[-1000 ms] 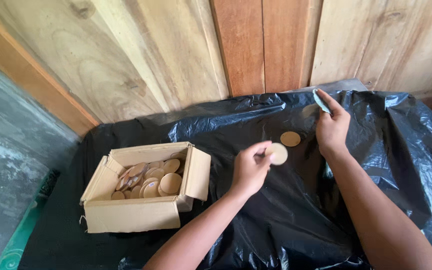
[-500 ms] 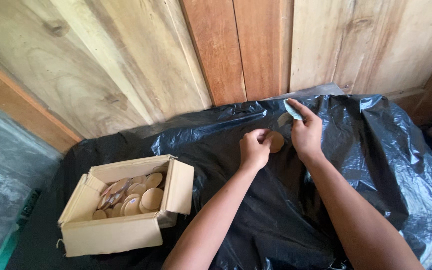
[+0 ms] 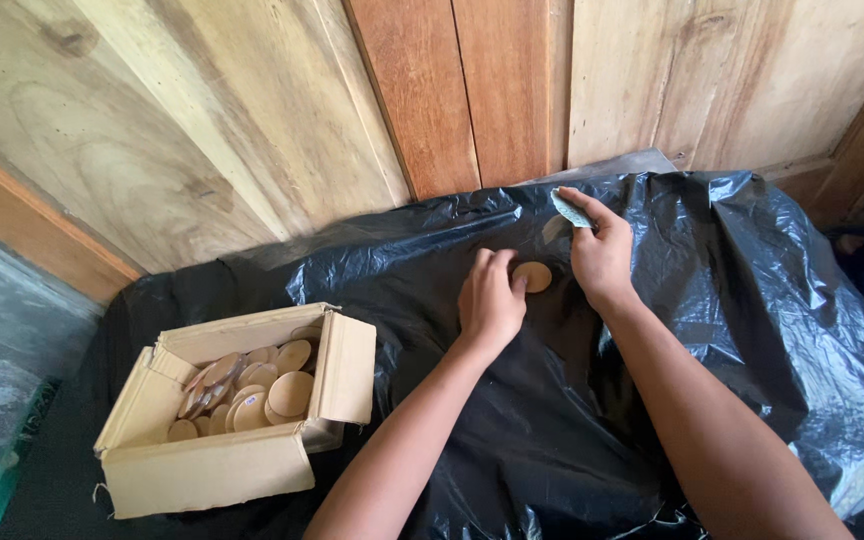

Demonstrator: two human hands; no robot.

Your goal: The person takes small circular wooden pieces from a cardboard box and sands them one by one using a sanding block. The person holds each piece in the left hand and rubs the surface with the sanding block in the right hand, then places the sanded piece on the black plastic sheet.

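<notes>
Surroundings: wooden plank wall [image 3: 252, 130] rises behind a black plastic sheet [image 3: 732, 300] spread over the surface the person works on; the sheet is crumpled and glossy
Box: open cardboard box [image 3: 214, 465] sits on the sheet to the left, well apart from both hands, its flaps folded outward
Box contents: many round wooden discs [image 3: 290, 392] lie loosely heaped inside, with some clear wrapping among them
In the way: nothing lies between the box and the hands; the left forearm crosses the bare sheet
Disc: single round wooden disc [image 3: 532, 276] lies flat on the sheet between the two hands, near the wall
Left hand: left hand [image 3: 490, 300] rests knuckles up just left of the disc, fingers curled, fingertips at or touching the disc's edge; whether it actually grips the disc is hard to tell from this angle
Right hand: right hand [image 3: 602, 250] sits just right of the disc, thumb and forefinger pinched on a small pale greenish scrap [image 3: 570, 210], perhaps paper or abrasive sheet, held above the sheet
Arms: both forearms reach forward from the lower edge, the right one higher and further right
</notes>
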